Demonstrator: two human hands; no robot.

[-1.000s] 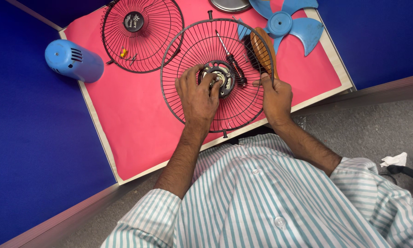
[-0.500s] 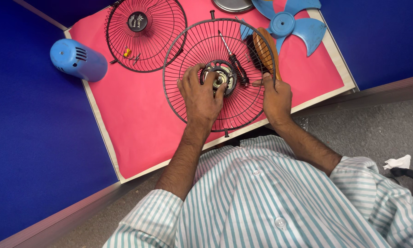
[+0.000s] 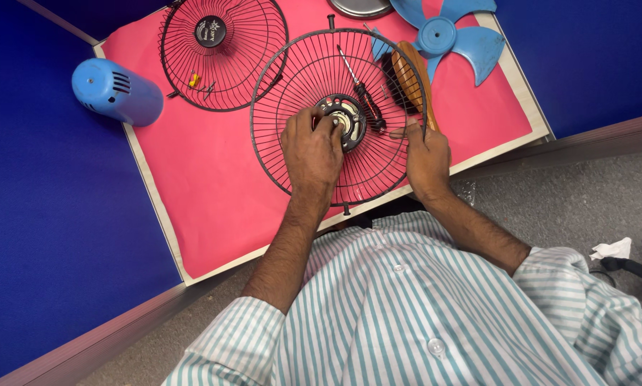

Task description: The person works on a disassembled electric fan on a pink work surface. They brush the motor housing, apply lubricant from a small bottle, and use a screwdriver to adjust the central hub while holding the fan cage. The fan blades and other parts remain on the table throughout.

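Note:
A round black wire fan guard (image 3: 299, 78) lies flat on the pink mat (image 3: 206, 186). My left hand (image 3: 312, 151) rests on the guard's wires with its fingertips on the round metal hub (image 3: 346, 120) at its middle. My right hand (image 3: 426, 154) grips the guard's right rim. A screwdriver with a dark red handle (image 3: 364, 96) lies on the guard just right of the hub. A wooden-handled brush (image 3: 409, 78) lies at the guard's right edge, close to my right hand.
A second wire guard (image 3: 224, 53) with a black centre cap lies at the back left. A blue fan blade (image 3: 449, 36) sits at the back right, a blue motor housing (image 3: 113, 91) off the mat's left edge. Blue walls surround the table.
My hands stay on the guard. My left fingers have shifted slightly on the hub. The view has moved a little.

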